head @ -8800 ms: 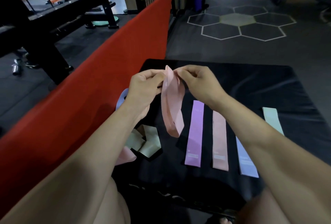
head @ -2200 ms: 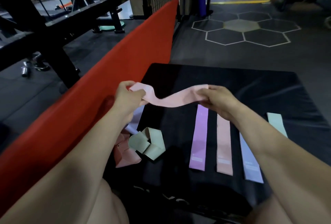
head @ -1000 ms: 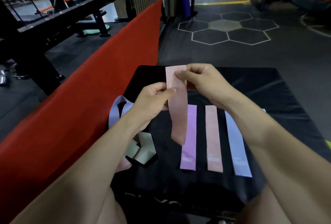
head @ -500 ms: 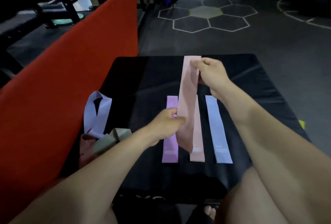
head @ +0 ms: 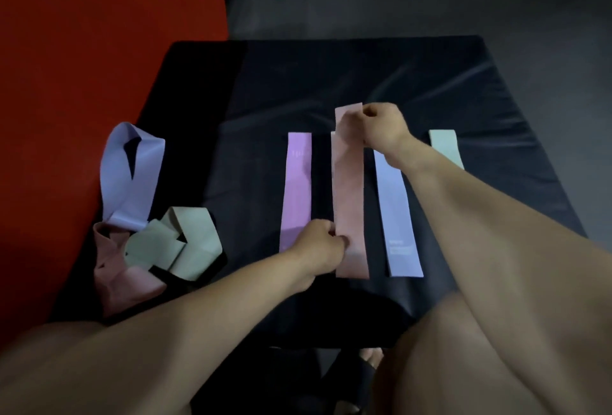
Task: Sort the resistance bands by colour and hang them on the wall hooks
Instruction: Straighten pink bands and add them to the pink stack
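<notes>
A black padded mat (head: 364, 83) lies on a dark gym floor beside a red pad, and no wall hooks are in view, so the sorting step looks to be the one in hand. Nearest, the left hand (head: 319, 247) pinches the near end of a flat pale pink elastic band (head: 349, 196), whose long axis runs straight away from the person between a lilac band (head: 296, 189) and a pale blue band (head: 395, 209). Farther off, the right hand (head: 381, 129) pinches its far end, held over a matching pink band (head: 332, 139) beneath, so the next move is probably a straight drop onto it
</notes>
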